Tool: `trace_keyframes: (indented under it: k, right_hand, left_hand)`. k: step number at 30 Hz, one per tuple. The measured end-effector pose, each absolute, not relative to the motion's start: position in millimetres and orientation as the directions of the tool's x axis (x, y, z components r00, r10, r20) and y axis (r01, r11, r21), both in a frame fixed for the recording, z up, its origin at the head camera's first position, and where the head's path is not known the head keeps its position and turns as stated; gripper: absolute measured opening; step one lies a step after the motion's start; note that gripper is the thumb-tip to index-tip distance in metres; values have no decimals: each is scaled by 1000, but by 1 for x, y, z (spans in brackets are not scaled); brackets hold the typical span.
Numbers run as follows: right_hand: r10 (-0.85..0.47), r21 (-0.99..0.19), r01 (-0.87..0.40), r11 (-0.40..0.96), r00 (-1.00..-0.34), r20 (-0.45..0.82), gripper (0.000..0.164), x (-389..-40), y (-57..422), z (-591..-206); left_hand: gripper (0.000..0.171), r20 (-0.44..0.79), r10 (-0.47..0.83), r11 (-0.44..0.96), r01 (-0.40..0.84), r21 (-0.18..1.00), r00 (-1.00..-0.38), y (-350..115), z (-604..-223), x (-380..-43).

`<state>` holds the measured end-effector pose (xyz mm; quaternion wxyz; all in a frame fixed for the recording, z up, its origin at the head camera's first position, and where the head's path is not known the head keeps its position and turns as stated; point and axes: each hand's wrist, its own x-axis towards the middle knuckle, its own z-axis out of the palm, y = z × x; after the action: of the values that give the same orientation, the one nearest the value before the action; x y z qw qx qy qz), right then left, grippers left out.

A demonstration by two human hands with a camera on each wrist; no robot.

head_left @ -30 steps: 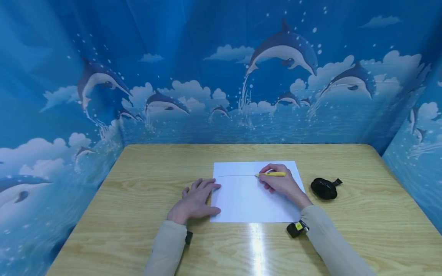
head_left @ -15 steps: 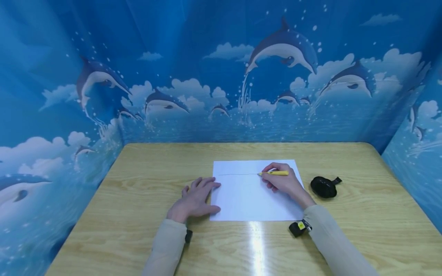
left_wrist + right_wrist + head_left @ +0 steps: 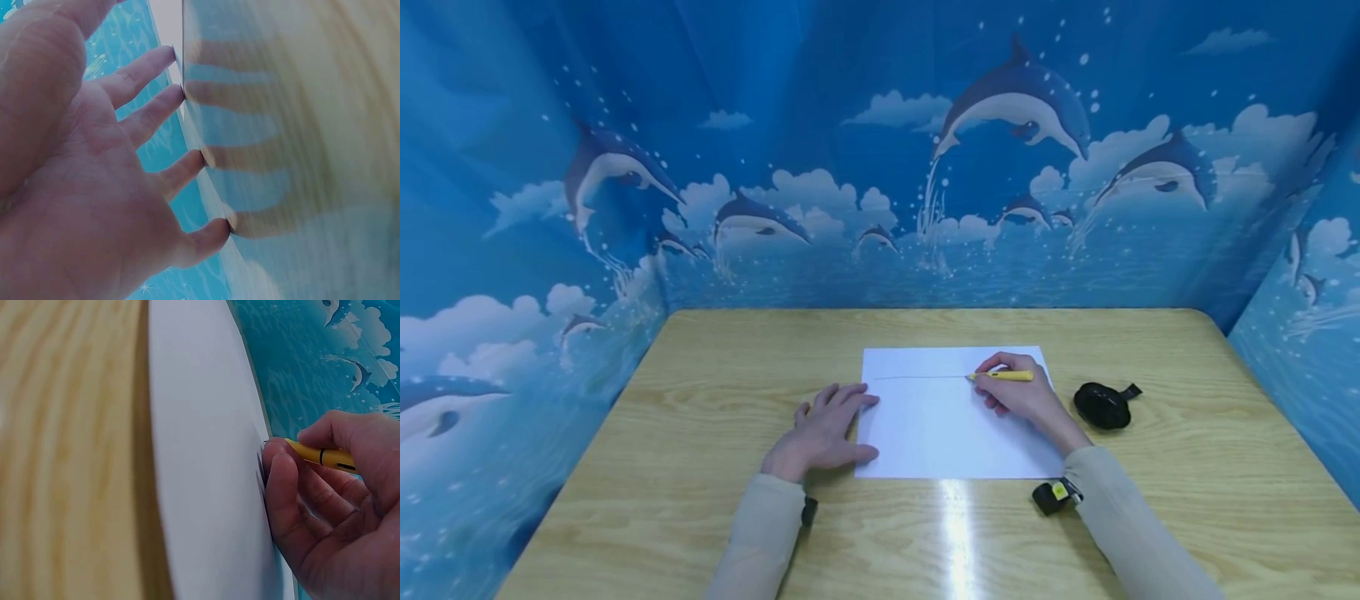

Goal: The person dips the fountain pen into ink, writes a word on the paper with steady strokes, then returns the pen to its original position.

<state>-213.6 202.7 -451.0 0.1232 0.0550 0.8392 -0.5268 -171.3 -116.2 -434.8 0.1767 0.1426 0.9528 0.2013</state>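
A white sheet of paper (image 3: 925, 433) lies on the wooden table. Across its upper part runs a thin dark line (image 3: 917, 377), nearly level, ending at the pen's tip. My right hand (image 3: 1018, 392) pinches a yellow pen (image 3: 1011, 376) between thumb and fingers, its tip on the paper. In the right wrist view the same yellow pen (image 3: 322, 455) shows black marks on its barrel. My left hand (image 3: 823, 433) is spread at the sheet's left edge, thumb and a fingertip on the paper. The left wrist view shows its fingertips (image 3: 194, 159) touching the surface.
A shiny black object with a short tab (image 3: 1102, 406) sits on the table (image 3: 722, 358) right of the paper. Each wrist wears a small dark camera, the right camera (image 3: 1049, 497) hanging near the paper's lower right corner. A blue dolphin-print curtain (image 3: 820, 250) stands behind the table.
My right hand has slid slightly to the right with the pen, and the drawn line has grown longer that way. The left hand stays in place at the paper's edge.
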Motion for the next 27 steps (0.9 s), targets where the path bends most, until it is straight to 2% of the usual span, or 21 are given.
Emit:
trace_keyframes:
  k: [27]
  right_hand:
    - [20,-848,250,466,-962,-273,24,-210,210,-448]
  left_hand:
    - [72,-274,342,878,202,434,-899,-116,-436,-172]
